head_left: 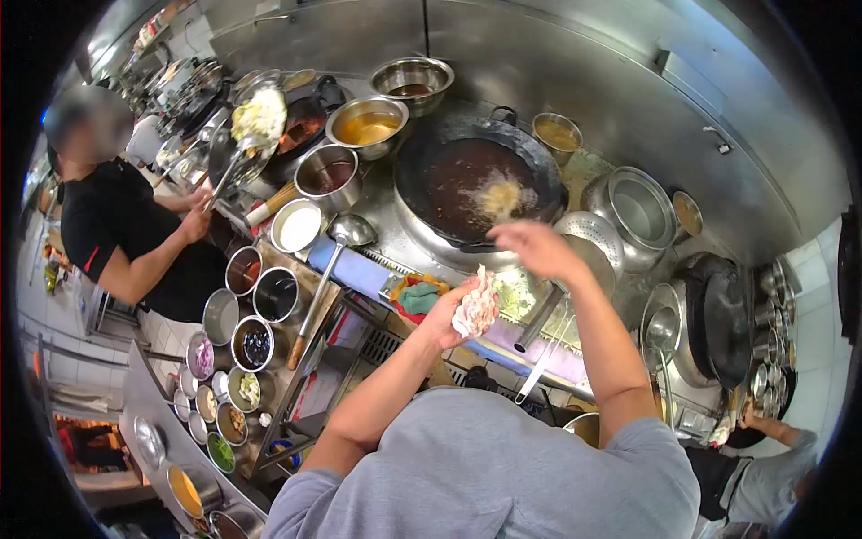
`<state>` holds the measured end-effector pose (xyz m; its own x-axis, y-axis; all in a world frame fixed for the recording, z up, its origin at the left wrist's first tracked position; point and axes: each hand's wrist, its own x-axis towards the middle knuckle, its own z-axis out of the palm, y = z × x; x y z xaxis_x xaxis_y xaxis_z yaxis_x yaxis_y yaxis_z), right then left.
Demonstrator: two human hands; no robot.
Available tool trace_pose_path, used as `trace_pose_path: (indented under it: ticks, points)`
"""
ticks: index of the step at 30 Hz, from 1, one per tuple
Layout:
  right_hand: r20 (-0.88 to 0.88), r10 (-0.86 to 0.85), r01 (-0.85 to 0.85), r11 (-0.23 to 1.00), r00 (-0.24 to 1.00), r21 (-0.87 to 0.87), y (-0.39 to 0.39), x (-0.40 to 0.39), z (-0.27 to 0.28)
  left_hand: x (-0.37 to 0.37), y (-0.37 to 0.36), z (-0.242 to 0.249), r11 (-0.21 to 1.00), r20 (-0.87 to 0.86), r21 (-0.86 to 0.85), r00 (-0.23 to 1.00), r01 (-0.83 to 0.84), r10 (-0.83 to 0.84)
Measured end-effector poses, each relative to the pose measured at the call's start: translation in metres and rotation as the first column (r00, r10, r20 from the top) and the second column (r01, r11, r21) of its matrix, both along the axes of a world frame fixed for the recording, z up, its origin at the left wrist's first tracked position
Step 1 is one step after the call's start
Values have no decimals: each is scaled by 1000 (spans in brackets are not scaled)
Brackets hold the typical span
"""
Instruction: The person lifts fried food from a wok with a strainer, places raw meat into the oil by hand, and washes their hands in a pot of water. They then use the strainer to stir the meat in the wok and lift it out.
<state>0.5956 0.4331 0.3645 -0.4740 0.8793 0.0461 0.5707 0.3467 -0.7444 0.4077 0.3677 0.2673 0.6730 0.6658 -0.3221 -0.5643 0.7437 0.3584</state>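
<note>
Your grey shirt (pixel 503 467) fills the bottom of the view, nearest the camera, with both bare forearms reaching forward over a steel cooking range. Your left hand (pixel 447 316), at centre, is turned palm up, its fingers partly curled around a clump of pale pink food (pixel 476 305) that rests in the palm and against the fingers. Your right hand (pixel 537 249) is raised at the near rim of a large black wok (pixel 422 220), fingers loosely extended and only slightly apart; nothing shows in them, though you cannot tell what the underside of the palm holds. In the dark liquid (pixel 462 175) of the wok, just beyond those fingertips, a pale golden piece (pixel 500 198) sits amid froth. Below your right hand lies chopped pale green food (pixel 514 295), beside a green cloth (pixel 418 298). A perforated ladle (pixel 593 232) is right of the wok. To the left, a co-worker in a black shirt (pixel 121 216) grips a long-handled ladle (pixel 235 169) near a wok; bowls of sauces and ingredients stand between you.
</note>
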Motion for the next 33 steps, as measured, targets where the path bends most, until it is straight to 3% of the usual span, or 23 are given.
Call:
trace_pose_path:
  ticks: [2,3,5,8,10,12,13,14,16,18,20,22,23,24,25,27,28,29,30,32,33]
  points:
    - [-84,206,-207,978,975,2,-20,-6,-11,12,10,-2,999,52,-25,998,23,-21]
    - [-85,187,-188,982,979,0,-21,-1,-16,17,17,0,996,83,-32,994,79,-76]
    - [104,235,-240,970,966,34,-16,8,-20,24,28,5,991,107,-21,985,135,-132]
    - [235,128,-136,991,964,16,-16,22,-16,33,36,12,976,88,38,973,213,-215]
    - [166,76,-72,997,983,-30,-21,30,-14,37,36,14,953,2,125,960,276,-278]
    - [-36,22,-27,991,999,-128,-25,38,-2,40,34,17,949,-90,136,957,286,-275]
    - [-219,-71,3,955,973,-296,-29,42,3,40,38,14,924,-68,224,950,311,-303]
    - [-219,-70,2,955,973,-297,-28,48,1,39,41,16,892,-49,312,943,328,-329]
    - [-449,-162,10,947,879,-322,-20,62,-5,38,43,20,894,29,294,932,337,-361]
    - [-509,-161,-38,933,846,-358,-17,65,-10,40,43,30,896,17,322,944,306,-328]
    - [-712,-244,-202,854,659,-480,-22,60,-17,44,46,35,908,-65,308,958,285,-279]
    - [-700,-268,-209,831,662,-516,-25,54,-17,49,52,39,919,-150,294,962,262,-226]
    - [-561,-260,-33,888,786,-458,-29,43,-8,52,55,41,891,-282,350,939,289,-194]
    - [-399,-275,128,925,875,-358,-32,34,-3,55,54,42,859,-408,397,901,323,-150]
    - [-270,-132,140,990,954,10,-23,31,-27,58,52,42,870,-489,400,870,287,-62]
    - [-334,-126,102,991,934,-88,-6,36,-50,56,50,34,902,-406,324,903,285,-140]
    - [-395,-125,59,983,910,-175,1,40,-57,54,50,30,923,-312,251,927,291,-207]
    - [-498,-395,198,894,772,-403,-6,35,-37,49,46,41,916,-283,247,928,316,-244]
    - [-497,-396,200,894,772,-401,-2,41,-41,46,44,39,915,-282,250,928,318,-245]
    - [-840,-467,-70,862,275,-502,7,55,-50,39,39,33,927,-200,214,943,307,-266]
    - [-793,-556,-31,814,249,-580,8,57,-47,36,36,33,931,-200,201,943,305,-266]
